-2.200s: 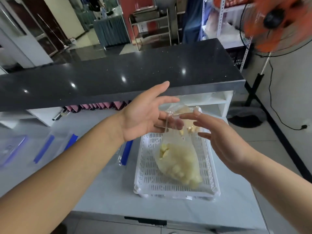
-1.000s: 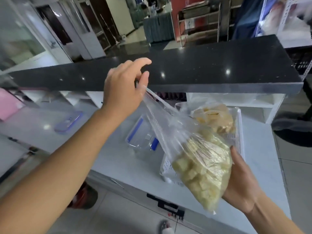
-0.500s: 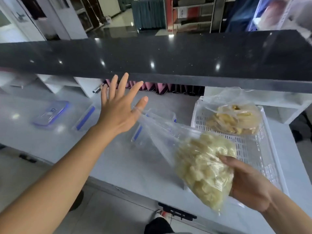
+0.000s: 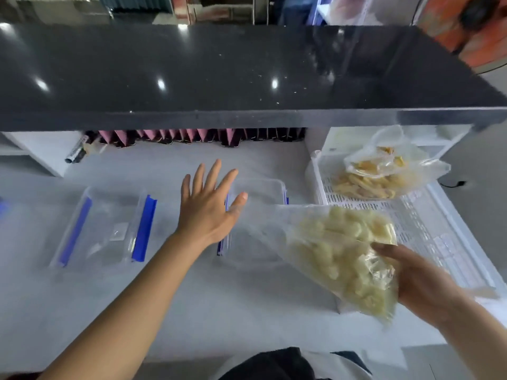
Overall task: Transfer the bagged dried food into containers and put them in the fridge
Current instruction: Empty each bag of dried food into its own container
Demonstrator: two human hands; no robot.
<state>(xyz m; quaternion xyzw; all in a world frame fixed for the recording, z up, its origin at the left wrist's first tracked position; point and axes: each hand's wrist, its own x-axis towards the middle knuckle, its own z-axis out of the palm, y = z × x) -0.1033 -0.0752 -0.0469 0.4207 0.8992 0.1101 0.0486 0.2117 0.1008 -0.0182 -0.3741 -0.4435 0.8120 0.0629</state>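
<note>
My right hand (image 4: 419,283) holds a clear plastic bag of pale yellow dried food chunks (image 4: 340,250) from below, lifted above the table with its loose mouth stretched leftward. My left hand (image 4: 208,209) is spread flat with straight fingers, its thumb touching the bag's mouth, above the left edge of an open clear container with blue clips (image 4: 258,223). A second clear container with blue clips (image 4: 107,229) stands further left. Another bag of darker yellow dried food (image 4: 384,174) lies in the white slotted tray (image 4: 428,226) at the right.
A black counter top (image 4: 219,72) overhangs the white table (image 4: 192,297) at the back. Pink folded items (image 4: 192,135) and a marker (image 4: 78,152) sit under it. An orange fan (image 4: 472,26) stands at the far right.
The bag was lifted out of the tray and carried left. My left hand let go of the bag's mouth and spread open over the middle container. My right hand keeps the bag.
</note>
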